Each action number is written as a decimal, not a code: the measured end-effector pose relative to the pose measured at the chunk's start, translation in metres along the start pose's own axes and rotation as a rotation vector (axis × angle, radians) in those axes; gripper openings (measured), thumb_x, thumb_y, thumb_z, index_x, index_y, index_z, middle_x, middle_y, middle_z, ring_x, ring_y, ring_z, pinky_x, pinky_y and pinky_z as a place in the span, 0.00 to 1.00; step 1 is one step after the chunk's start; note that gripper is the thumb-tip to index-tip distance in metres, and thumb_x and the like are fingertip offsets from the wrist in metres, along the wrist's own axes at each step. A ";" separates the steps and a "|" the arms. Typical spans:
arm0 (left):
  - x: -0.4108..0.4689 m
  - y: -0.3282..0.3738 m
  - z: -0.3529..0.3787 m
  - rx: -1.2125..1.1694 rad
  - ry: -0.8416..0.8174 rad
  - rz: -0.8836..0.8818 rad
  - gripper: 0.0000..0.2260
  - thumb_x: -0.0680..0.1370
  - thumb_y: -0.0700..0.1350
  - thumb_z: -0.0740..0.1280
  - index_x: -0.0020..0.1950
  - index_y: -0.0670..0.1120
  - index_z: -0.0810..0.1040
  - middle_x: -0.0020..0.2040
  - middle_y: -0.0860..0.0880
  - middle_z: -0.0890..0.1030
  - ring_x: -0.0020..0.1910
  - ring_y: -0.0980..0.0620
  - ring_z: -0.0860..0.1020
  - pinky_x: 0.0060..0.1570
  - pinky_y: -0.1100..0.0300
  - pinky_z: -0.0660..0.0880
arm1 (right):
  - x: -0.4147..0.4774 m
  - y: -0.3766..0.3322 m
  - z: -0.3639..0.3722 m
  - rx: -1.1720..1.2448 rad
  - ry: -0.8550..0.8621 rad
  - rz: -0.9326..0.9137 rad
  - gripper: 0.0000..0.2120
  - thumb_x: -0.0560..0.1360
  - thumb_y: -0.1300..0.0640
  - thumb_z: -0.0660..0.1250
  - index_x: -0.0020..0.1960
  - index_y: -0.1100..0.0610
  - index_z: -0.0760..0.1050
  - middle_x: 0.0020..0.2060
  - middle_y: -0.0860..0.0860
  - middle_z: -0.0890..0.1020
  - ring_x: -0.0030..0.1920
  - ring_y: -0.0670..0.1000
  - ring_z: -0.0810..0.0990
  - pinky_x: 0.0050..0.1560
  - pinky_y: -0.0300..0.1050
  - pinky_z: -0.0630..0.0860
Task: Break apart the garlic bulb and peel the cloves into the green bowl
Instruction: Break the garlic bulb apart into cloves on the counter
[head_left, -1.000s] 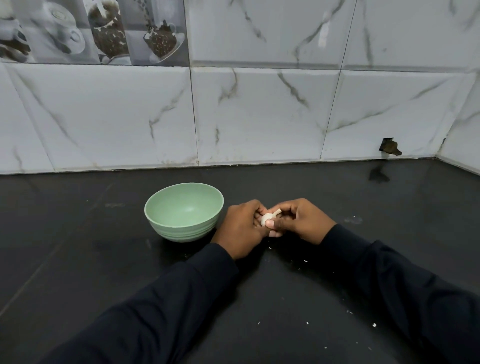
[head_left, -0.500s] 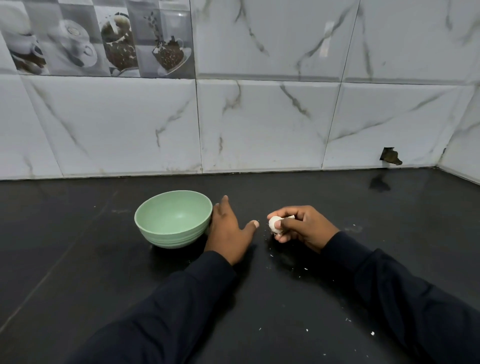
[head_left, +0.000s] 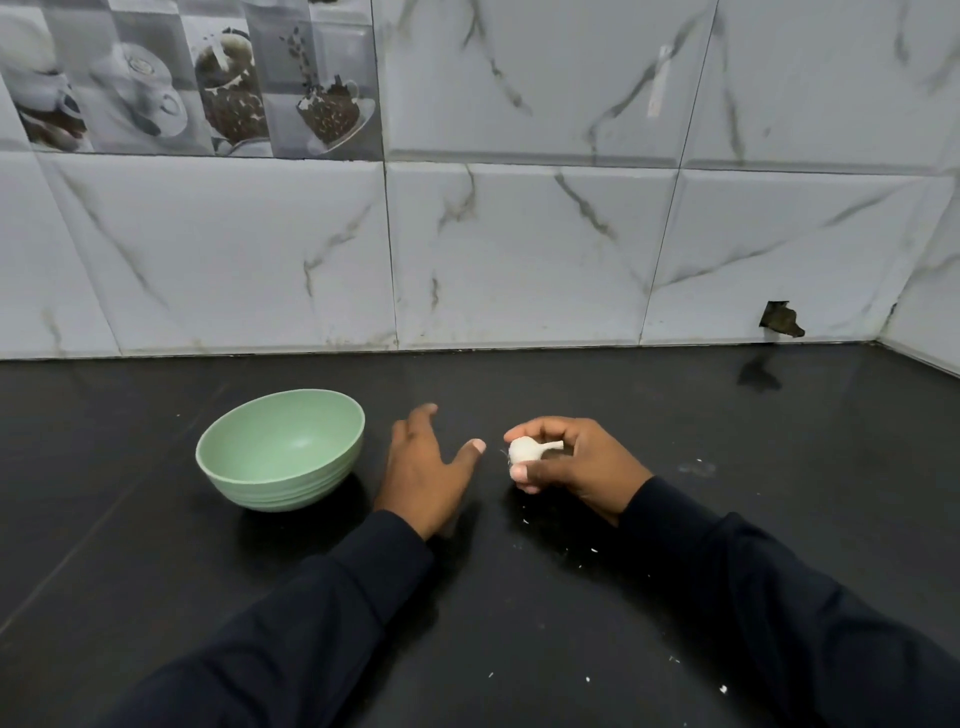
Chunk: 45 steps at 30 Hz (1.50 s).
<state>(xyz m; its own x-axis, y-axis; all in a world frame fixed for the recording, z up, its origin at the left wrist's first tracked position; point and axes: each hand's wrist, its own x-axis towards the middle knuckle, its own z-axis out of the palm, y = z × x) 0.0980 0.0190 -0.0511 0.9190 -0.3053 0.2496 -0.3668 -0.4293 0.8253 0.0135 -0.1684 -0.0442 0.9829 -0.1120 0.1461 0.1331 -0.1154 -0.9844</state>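
White garlic bulb (head_left: 524, 450) sits pinched in the right grip (head_left: 582, 462), left grip (head_left: 423, 467) spread empty.

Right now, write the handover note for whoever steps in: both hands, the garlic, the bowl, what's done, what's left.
Left hand: open, fingers spread, holding nothing, between bowl and garlic.
Right hand: grips the garlic bulb just above the black counter.
Green bowl: upright, left of both hands, no cloves inside.
Done: little; the bulb looks whole, only a few white flecks lie on the counter.
Left: break the bulb apart, peel each clove, drop them into the bowl.
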 end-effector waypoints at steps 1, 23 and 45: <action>0.000 0.001 0.000 -0.046 -0.044 0.031 0.27 0.77 0.52 0.73 0.73 0.48 0.70 0.66 0.48 0.74 0.56 0.49 0.80 0.58 0.57 0.75 | 0.002 0.000 0.002 0.001 -0.001 -0.004 0.13 0.74 0.69 0.75 0.59 0.67 0.80 0.44 0.60 0.83 0.41 0.55 0.83 0.43 0.43 0.83; -0.005 -0.001 -0.013 -0.433 -0.402 0.073 0.15 0.74 0.43 0.78 0.59 0.44 0.82 0.46 0.44 0.87 0.47 0.47 0.86 0.53 0.57 0.81 | 0.005 -0.002 0.028 -0.378 -0.006 -0.040 0.04 0.79 0.64 0.70 0.54 0.63 0.80 0.29 0.52 0.80 0.28 0.49 0.78 0.29 0.41 0.76; -0.002 -0.002 -0.009 -0.427 -0.368 0.122 0.21 0.64 0.55 0.80 0.51 0.49 0.78 0.37 0.37 0.84 0.35 0.48 0.82 0.48 0.44 0.81 | 0.001 0.009 0.029 -0.798 0.041 -0.287 0.05 0.75 0.53 0.66 0.48 0.54 0.77 0.38 0.46 0.81 0.37 0.47 0.78 0.40 0.51 0.77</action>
<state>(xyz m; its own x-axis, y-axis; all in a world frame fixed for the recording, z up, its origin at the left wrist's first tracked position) 0.0987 0.0281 -0.0488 0.7349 -0.6395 0.2259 -0.3057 -0.0150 0.9520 0.0197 -0.1414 -0.0554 0.9172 -0.0057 0.3984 0.2323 -0.8048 -0.5462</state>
